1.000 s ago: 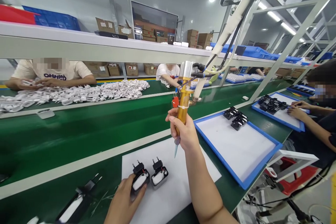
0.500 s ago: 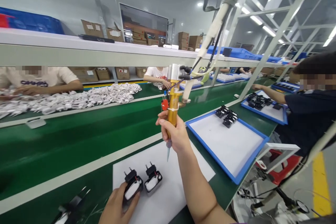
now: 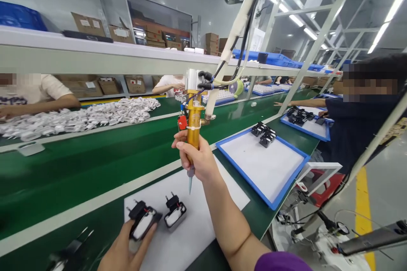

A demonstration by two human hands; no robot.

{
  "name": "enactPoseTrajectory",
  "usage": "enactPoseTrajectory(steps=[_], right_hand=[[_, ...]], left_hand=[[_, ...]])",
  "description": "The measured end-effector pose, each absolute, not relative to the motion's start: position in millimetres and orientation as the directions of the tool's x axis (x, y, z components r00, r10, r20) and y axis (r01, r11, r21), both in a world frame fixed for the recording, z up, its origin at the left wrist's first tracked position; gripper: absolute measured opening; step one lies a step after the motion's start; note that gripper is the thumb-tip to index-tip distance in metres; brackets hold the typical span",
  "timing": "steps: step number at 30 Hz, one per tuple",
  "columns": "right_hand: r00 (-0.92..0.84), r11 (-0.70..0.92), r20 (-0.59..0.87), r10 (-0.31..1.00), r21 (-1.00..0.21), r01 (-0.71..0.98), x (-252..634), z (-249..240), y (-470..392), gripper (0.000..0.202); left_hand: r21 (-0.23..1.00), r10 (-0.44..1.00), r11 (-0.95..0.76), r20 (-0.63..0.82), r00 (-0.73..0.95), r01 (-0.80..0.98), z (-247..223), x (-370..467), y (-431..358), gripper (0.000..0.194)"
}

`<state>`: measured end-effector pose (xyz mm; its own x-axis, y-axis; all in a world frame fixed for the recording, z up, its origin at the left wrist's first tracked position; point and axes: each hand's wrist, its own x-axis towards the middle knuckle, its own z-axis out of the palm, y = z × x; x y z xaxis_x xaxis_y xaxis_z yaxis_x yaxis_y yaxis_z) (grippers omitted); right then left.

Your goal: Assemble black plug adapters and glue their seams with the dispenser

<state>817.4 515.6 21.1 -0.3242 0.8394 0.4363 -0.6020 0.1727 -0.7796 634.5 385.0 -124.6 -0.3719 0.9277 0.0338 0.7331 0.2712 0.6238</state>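
Observation:
My right hand [image 3: 195, 152] is wrapped round a gold glue dispensing gun [image 3: 193, 125], whose pale blue needle tip points down over a white sheet [image 3: 203, 220]. Hoses and a red switch are attached to the gun's upper part. At the sheet's left side my left hand [image 3: 125, 241] grips a black plug adapter [image 3: 142, 221] between thumb and fingers; its housing is open, with a white part and red wire inside. Beside it, a second open plug adapter [image 3: 174, 211] stands on the sheet, untouched. The needle is apart from both adapters.
A blue-rimmed tray [image 3: 222, 151] with several black adapters [image 3: 264, 134] lies to the right. Another dark adapter [image 3: 68, 252] lies at lower left. Beyond the green conveyor [image 3: 79, 169] is a heap of white plugs [image 3: 95, 114]. Co-workers sit across and at right.
The view has shifted, so the scene appears further left. My left hand has lifted and tilted its adapter, while my right hand keeps its hold on the gun.

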Motion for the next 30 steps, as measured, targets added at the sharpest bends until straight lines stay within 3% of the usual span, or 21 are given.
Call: enactPoseTrajectory(steps=[5,11,18,30], right_hand=[[-0.361,0.096,0.433,0.826,-0.740,-0.666,812,21,495,0.025],[-0.383,0.125,0.462,0.800,-0.752,-0.647,799,26,476,0.019],[-0.362,0.143,0.457,0.812,-0.758,-0.636,787,32,465,0.018],[-0.340,0.184,0.463,0.818,-0.772,-0.608,788,35,459,0.022]], left_hand=[[0.622,0.931,0.080,0.232,-0.282,0.779,-98,663,373,0.039],[0.583,0.939,0.041,0.256,-0.231,0.811,-92,688,367,0.030],[0.666,0.893,-0.027,0.351,-0.281,0.745,-79,712,367,0.025],[0.664,0.799,-0.112,0.502,-0.331,0.739,-72,722,374,0.027]])
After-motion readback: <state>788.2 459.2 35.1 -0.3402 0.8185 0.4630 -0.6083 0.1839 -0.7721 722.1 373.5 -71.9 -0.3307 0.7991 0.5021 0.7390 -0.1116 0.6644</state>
